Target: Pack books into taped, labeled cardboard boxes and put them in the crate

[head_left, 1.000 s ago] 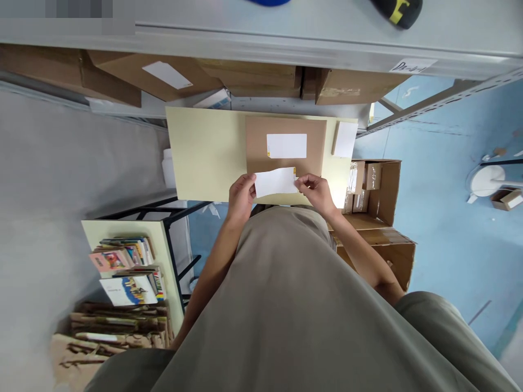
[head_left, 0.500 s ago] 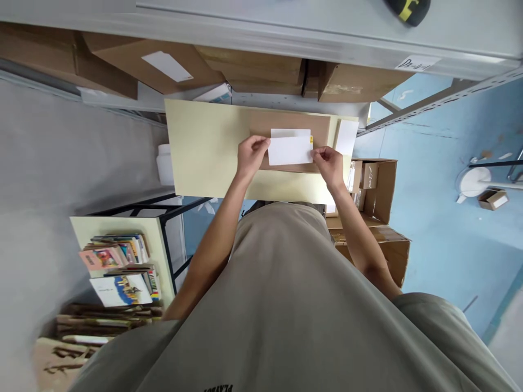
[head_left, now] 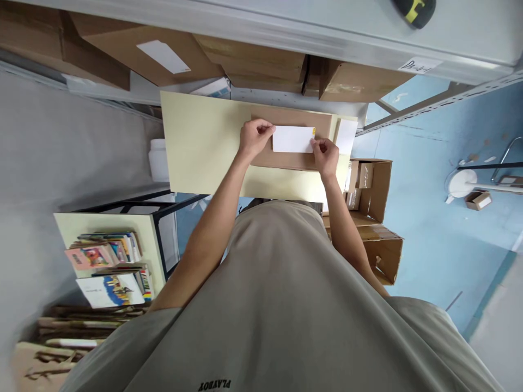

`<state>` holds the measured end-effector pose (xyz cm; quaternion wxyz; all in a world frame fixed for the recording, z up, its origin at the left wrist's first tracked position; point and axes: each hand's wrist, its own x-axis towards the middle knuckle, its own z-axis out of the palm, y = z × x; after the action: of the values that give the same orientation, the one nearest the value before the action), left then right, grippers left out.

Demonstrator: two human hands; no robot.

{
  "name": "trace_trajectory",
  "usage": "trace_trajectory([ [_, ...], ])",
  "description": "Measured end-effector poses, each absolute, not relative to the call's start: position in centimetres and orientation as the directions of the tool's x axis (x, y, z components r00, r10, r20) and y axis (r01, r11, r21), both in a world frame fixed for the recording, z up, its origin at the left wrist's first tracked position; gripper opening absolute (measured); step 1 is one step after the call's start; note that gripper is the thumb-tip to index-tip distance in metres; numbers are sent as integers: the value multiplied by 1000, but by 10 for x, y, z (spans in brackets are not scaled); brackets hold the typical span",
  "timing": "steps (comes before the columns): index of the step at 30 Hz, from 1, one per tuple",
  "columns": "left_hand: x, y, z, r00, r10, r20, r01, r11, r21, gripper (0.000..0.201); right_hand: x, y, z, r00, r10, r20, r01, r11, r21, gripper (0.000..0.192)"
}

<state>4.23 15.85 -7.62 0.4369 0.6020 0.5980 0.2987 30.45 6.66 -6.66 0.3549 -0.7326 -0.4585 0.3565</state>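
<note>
Both hands pinch a white paper label [head_left: 293, 139] with a small yellow mark at its upper right corner. My left hand [head_left: 254, 137] is closed on its upper left corner; my right hand [head_left: 326, 155] grips the right edge, lower down. Under the label is a flat brown cardboard package [head_left: 286, 162], lying on a pale yellow tabletop [head_left: 204, 144]. Whether the label touches the cardboard I cannot tell. To the right of the package lies a white stack of paper [head_left: 346, 136].
Behind the tabletop, cardboard boxes [head_left: 253, 62] line a metal shelf. Open cartons [head_left: 378, 190] stand at the right on the blue floor. A white tub [head_left: 158, 160] is at the left, and books [head_left: 110, 288] lie on a side table. A black and yellow object [head_left: 417, 11] sits on the upper shelf.
Both hands have moved the label away from me, up over the package. It now covers the white rectangle that showed on the cardboard before.
</note>
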Motion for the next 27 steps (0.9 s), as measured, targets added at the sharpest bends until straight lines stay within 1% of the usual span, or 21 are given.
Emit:
trace_trajectory([
  [8, 41, 161, -81, 106, 983, -148, 436, 88, 896, 18, 297, 64, -64, 383, 913, -143, 473, -327, -818, 56],
  [13, 45, 160, -86, 78, 986, -149, 430, 102, 897, 17, 296, 64, -64, 411, 897, -166, 449, -358, -819, 57],
  [27, 45, 157, -78, 81, 985, -149, 443, 98, 891, 24, 297, 64, -60, 384, 900, -206, 460, -380, -802, 58],
])
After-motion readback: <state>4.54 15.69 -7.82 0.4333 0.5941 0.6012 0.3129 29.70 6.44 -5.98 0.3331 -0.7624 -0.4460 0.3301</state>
